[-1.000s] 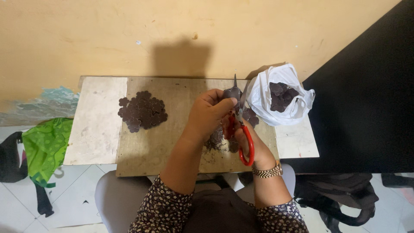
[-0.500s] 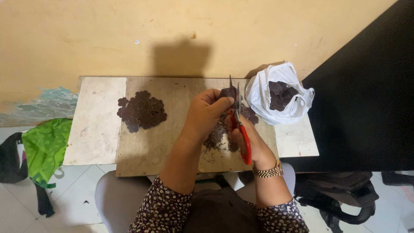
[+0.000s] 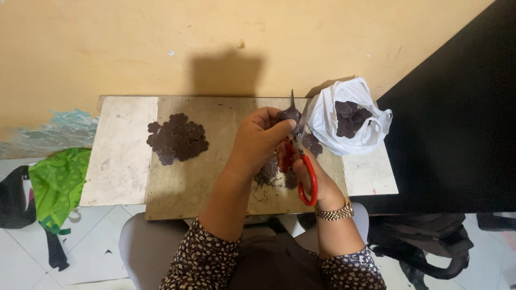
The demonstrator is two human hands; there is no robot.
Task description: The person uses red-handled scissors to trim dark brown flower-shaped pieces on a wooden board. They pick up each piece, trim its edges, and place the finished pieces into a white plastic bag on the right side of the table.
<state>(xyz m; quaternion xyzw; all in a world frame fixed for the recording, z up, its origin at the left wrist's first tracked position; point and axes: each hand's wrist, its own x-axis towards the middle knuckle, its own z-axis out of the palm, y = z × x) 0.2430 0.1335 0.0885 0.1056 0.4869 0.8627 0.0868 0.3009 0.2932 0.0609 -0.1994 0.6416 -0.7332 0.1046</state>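
— While my left hand (image 3: 263, 140) pinches the small dark flower-shaped piece (image 3: 291, 114) between thumb and fingertips, what are the scissors doing?

— My right hand (image 3: 305, 167) is closed through the red handles of the scissors (image 3: 301, 147), and the blades stand open, pointing up on either side of the piece. I judge I'm mid-trim, shaping its edge.

— So what does the next move call for?

— Closing the blades cleanly along the outline, with my fingertips kept clear of the edge, I'd say.

— And around you?

— Under my hands, on the wooden board (image 3: 226, 172), lie a few more dark pieces (image 3: 269, 173); whether they're scraps or uncut ones I can't tell. To the left sits a tidy pile of finished flower shapes (image 3: 177, 138). At the right, a crumpled white plastic bag (image 3: 349, 126), unmarked as far as I can see, holds more dark pieces.
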